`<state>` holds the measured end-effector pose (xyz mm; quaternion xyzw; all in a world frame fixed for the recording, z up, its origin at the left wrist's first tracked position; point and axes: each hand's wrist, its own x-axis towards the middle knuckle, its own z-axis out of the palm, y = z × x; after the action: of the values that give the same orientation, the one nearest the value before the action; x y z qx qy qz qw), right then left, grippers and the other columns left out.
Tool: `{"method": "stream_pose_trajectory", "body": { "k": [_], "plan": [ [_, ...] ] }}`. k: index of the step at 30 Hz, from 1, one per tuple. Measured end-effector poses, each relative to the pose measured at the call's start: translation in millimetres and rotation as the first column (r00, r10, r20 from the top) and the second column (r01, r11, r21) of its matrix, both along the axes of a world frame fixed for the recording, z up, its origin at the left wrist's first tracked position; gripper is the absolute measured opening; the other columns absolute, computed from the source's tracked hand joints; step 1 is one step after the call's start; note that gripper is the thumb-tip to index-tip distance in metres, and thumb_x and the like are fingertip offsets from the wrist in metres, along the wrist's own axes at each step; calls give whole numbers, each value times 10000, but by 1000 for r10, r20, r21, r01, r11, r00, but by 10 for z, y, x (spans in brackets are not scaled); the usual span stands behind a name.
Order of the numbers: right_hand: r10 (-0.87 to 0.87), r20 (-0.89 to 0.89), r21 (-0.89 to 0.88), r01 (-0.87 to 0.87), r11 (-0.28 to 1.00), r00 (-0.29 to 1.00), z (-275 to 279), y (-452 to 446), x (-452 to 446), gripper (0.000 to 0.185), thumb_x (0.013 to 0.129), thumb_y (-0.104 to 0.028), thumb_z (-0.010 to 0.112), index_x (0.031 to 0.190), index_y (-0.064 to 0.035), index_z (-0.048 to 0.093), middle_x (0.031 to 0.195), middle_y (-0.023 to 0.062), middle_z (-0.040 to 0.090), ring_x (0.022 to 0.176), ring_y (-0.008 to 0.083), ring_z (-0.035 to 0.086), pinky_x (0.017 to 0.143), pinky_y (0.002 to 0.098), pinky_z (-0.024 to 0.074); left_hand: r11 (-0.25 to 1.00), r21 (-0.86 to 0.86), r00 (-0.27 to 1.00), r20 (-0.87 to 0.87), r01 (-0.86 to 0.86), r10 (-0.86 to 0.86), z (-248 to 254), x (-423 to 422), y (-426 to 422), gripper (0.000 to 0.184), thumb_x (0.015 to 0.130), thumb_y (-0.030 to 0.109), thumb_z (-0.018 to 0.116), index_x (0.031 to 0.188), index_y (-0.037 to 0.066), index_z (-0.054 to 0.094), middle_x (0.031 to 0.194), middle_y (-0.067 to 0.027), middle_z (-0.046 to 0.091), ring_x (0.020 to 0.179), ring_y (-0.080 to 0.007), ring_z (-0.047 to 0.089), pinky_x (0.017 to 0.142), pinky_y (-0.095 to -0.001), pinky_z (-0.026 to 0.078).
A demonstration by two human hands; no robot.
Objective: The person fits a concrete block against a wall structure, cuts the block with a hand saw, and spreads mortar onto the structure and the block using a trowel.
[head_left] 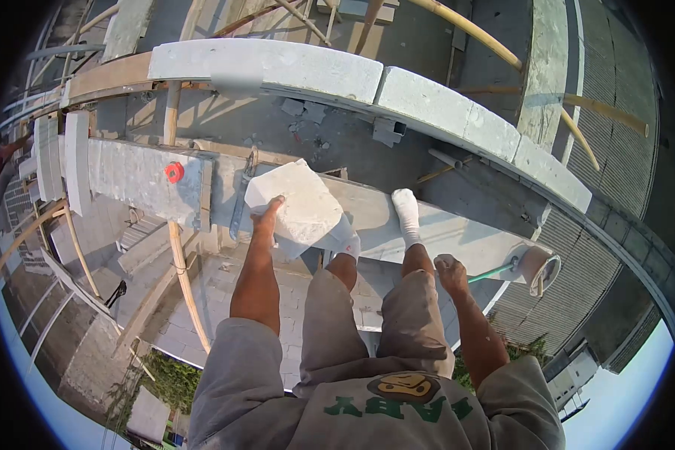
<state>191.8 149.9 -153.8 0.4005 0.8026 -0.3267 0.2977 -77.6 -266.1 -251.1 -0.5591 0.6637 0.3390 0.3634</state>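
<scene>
My left hand [268,214] grips the edge of a white lightweight concrete block [296,196], thumb on its upper face. The block is held tilted above the scaffold platform, in front of my left foot. My right hand [450,274] is low beside my right knee with its fingers curled; what they hold, if anything, is hidden. Close to that wrist, a green handle [491,273] slants into a round bucket [540,271] at the platform's right end. A metal bar tool [241,199] lies left of the block.
I stand in socks on a narrow raised platform [442,229]. A curved course of white blocks [277,64] runs ahead. A red round object [174,172] sits on the left board. Upright blocks [76,161] stand farther left. Bamboo poles [187,285] and drops surround the platform.
</scene>
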Motion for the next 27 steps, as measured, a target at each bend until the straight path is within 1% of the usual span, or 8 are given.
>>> {"method": "stream_pose_trajectory", "body": {
  "k": [3, 7, 13, 15, 18, 19, 23, 27],
  "plan": [
    [-96, 13, 26, 96, 995, 995, 337, -129, 228, 352, 919, -336, 595, 1048, -29, 708, 928, 231, 716, 908, 418, 693, 809, 453, 534, 910, 408, 992, 126, -69, 19, 299, 88, 21, 1011, 694, 632, 744, 1513, 163, 380, 1455, -128, 513, 1338, -340, 469, 1036, -597, 375],
    [-224, -22, -79, 222, 972, 974, 871, -121, 202, 385, 933, -355, 590, 1122, -37, 696, 1017, 237, 707, 1001, 407, 672, 881, 444, 512, 680, 718, 986, 50, -146, 159, 860, 234, 585, 822, 790, 626, 667, 1450, 170, 484, 1439, -105, 535, 1311, -311, 505, 1045, -553, 395],
    [-317, 27, -116, 318, 941, 948, 964, 208, 609, 429, 923, -385, 605, 1141, -26, 690, 1112, 253, 688, 1072, 412, 649, 929, 450, 501, 557, 831, 996, -41, -9, 78, 1259, 525, 1495, 690, 887, 488, 619, 1434, 88, 488, 1402, -104, 573, 1275, -310, 547, 1099, -453, 415],
    [-343, 2, -131, 340, 931, 939, 1127, 362, 752, 437, 920, -396, 610, 1134, -24, 691, 1112, 254, 688, 1079, 420, 645, 930, 459, 502, 571, 820, 999, -46, 45, -12, 1329, 722, 1782, 756, 846, 517, 658, 1438, 82, 480, 1417, -110, 559, 1295, -303, 530, 1098, -453, 406],
    [-364, -35, -107, 359, 927, 931, 789, 583, 1376, 447, 924, -413, 620, 1126, -21, 691, 1100, 265, 686, 1081, 443, 634, 922, 481, 501, 545, 826, 986, -70, 140, -149, 1442, 973, 2354, 782, 833, 517, 675, 1445, 75, 469, 1429, -114, 550, 1308, -300, 519, 1100, -451, 399],
    [-378, -46, -87, 373, 924, 925, 804, 693, 1509, 479, 925, -448, 630, 1118, -14, 690, 1024, 242, 708, 1007, 387, 680, 881, 442, 522, 536, 828, 978, -71, 167, -194, 1502, 1086, 2528, 778, 838, 510, 674, 1447, 73, 465, 1432, -115, 549, 1310, -300, 517, 1102, -449, 397],
    [-644, -29, -257, 616, 744, 765, 946, 1207, 1901, 554, 932, -530, 608, 1094, -6, 692, 949, 146, 713, 914, 185, 677, 823, 326, 532, 456, 859, 935, -70, 234, -348, 1714, 1514, 3206, 777, 849, 479, 673, 1456, 50, 447, 1446, -133, 532, 1310, -296, 518, 1099, -448, 399],
    [-893, 80, -594, 741, 313, 442, 1291, 1618, 2001, 653, 933, -560, 602, 1310, -27, 583, 1229, 153, 641, 1108, 238, 622, 898, 368, 516, 411, 857, 830, -34, 310, -556, 2109, 1858, 3960, 786, 842, 471, 685, 1456, 45, 443, 1432, -139, 540, 1296, -297, 531, 1098, -441, 403]
  ]
}}
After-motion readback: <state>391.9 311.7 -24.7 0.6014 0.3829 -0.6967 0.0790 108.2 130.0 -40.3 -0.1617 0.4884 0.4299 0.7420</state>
